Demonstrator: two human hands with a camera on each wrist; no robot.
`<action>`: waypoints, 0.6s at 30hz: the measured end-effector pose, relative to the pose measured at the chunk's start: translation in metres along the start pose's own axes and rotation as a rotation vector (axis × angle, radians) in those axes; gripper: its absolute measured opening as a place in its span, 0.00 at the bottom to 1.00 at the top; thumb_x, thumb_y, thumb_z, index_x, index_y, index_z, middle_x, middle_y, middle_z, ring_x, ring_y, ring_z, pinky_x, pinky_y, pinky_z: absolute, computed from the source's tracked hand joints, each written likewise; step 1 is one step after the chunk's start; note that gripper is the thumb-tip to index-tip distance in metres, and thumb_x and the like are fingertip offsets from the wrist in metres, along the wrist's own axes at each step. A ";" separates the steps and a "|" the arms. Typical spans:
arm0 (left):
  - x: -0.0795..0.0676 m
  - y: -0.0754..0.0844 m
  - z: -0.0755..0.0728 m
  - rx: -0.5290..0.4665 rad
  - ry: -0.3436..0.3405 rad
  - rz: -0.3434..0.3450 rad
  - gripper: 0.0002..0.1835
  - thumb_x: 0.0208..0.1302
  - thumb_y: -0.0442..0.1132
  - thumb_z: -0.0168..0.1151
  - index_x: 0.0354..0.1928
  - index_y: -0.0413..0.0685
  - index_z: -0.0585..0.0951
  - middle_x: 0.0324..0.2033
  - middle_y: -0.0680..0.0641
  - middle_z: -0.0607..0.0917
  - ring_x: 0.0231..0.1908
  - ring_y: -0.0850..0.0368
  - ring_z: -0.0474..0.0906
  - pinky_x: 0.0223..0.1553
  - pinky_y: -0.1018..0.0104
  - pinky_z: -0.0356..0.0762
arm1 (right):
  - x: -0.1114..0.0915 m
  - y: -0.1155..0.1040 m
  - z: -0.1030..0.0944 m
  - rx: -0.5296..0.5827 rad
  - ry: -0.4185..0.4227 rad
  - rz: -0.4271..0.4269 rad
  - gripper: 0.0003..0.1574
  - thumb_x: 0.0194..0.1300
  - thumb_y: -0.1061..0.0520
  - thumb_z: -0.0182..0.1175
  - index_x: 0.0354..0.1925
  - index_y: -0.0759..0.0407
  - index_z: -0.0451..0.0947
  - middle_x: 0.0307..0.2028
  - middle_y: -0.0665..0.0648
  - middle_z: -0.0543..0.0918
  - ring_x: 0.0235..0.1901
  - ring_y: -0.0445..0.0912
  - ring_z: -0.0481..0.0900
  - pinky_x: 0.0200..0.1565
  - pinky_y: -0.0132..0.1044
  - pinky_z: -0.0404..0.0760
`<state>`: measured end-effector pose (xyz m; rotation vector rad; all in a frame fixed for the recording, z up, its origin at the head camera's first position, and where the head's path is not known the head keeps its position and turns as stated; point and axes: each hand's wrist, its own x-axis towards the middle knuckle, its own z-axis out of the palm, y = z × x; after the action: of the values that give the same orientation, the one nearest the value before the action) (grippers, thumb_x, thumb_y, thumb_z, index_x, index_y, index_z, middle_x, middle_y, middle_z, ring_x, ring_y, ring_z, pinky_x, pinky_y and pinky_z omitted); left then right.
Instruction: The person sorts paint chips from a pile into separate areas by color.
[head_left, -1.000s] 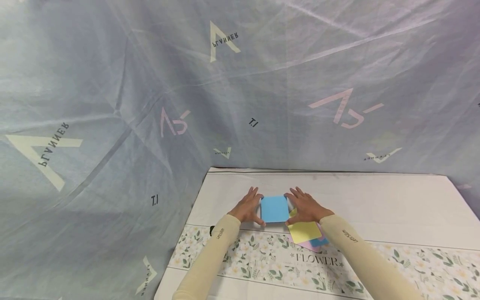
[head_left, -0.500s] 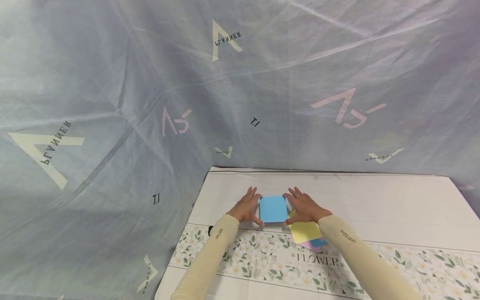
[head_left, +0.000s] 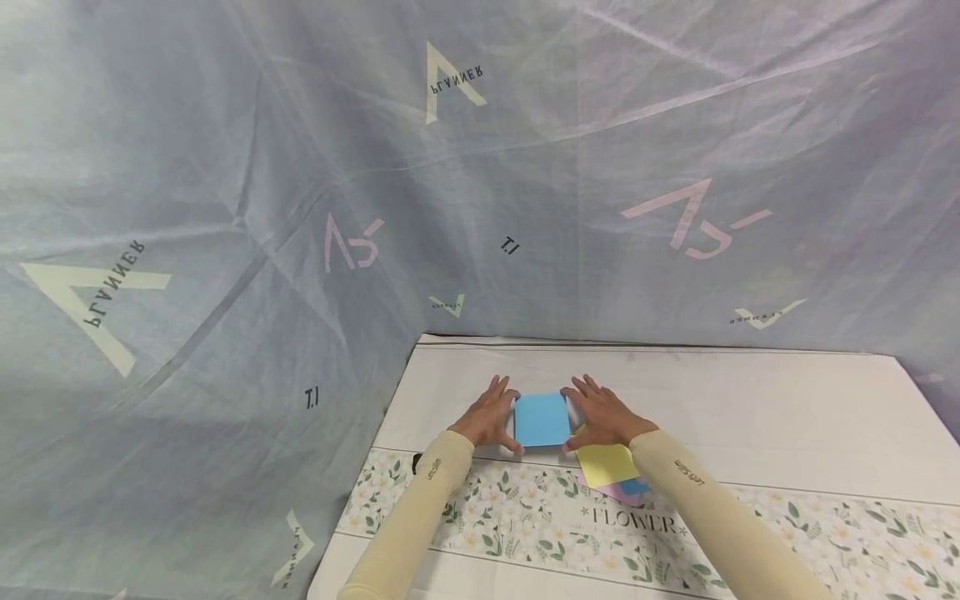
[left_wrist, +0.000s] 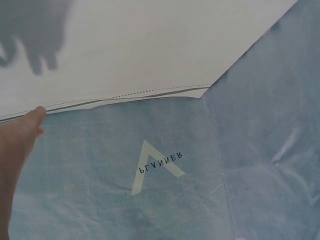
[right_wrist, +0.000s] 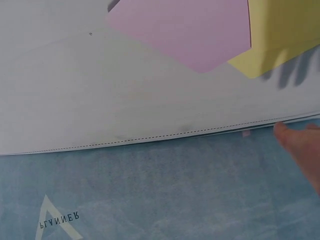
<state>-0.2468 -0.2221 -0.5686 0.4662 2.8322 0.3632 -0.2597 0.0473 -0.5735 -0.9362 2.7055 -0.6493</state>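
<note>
In the head view, a blue square of paper [head_left: 542,419] lies flat between both hands over the white part of the table cover. Its left edge is held by my left hand [head_left: 488,417], thumb at the near corner and index finger at the far one. My right hand [head_left: 603,417] holds the right edge the same way. Yellow paper [head_left: 607,468] lies partly below the right hand, overlapping pink paper [head_left: 615,492] and another bit of blue paper [head_left: 634,487]. Neither wrist view includes the held square; only part of each hand appears there.
A floral band [head_left: 517,521] marked FLOWER crosses the table cover [head_left: 750,400]. Grey-blue fabric [head_left: 300,250] with printed lettering rises behind and at the left. Some small black object [head_left: 417,463] sits beside the left forearm, mostly hidden.
Both hands and the blue square have shifted slightly left together. The hold at the corners looks the same, and the yellow and pink papers stay nearly in place.
</note>
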 end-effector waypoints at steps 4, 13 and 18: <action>-0.002 -0.002 -0.001 -0.006 0.003 0.012 0.60 0.36 0.59 0.84 0.72 0.52 0.64 0.79 0.41 0.47 0.79 0.45 0.37 0.76 0.47 0.49 | 0.001 0.000 0.001 -0.003 0.007 -0.002 0.70 0.46 0.33 0.76 0.74 0.64 0.56 0.75 0.74 0.52 0.75 0.70 0.45 0.69 0.70 0.52; -0.008 -0.005 -0.003 -0.015 0.002 0.001 0.60 0.36 0.58 0.84 0.73 0.52 0.63 0.79 0.42 0.47 0.79 0.46 0.36 0.76 0.47 0.49 | 0.003 -0.005 0.002 0.017 0.001 0.009 0.70 0.46 0.32 0.76 0.75 0.63 0.56 0.76 0.72 0.52 0.76 0.69 0.44 0.70 0.69 0.50; -0.011 -0.007 -0.001 -0.026 -0.002 -0.004 0.60 0.36 0.58 0.83 0.73 0.53 0.63 0.79 0.42 0.46 0.79 0.47 0.35 0.76 0.48 0.49 | 0.003 -0.008 0.005 0.016 -0.014 0.025 0.70 0.46 0.33 0.76 0.75 0.62 0.56 0.76 0.71 0.51 0.76 0.68 0.44 0.71 0.69 0.50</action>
<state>-0.2394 -0.2329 -0.5672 0.4547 2.8222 0.3981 -0.2562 0.0379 -0.5742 -0.8985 2.6909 -0.6559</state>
